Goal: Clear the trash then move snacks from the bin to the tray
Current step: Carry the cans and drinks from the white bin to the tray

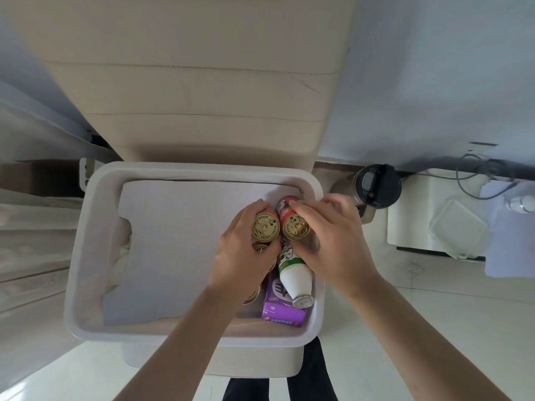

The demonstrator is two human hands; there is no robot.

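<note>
A white bin (pixel 86 227) stands below me, lined with white paper. In its right part lie snacks: two red cans with gold lids, a white bottle (pixel 295 282) on its side and a purple pack (pixel 282 312). My left hand (pixel 243 256) grips the left gold-lidded can (pixel 265 228). My right hand (pixel 333 244) grips the right gold-lidded can (pixel 295 225). Both cans are upright and side by side, just above the other snacks. More gold lids show under my left hand, partly hidden.
A beige upholstered seat (pixel 185 91) rises behind the bin. To the right on the pale floor stand a round black-topped appliance (pixel 376 185) and a white box with a clear plastic container (pixel 457 227) and cables. My dark trouser legs show below the bin.
</note>
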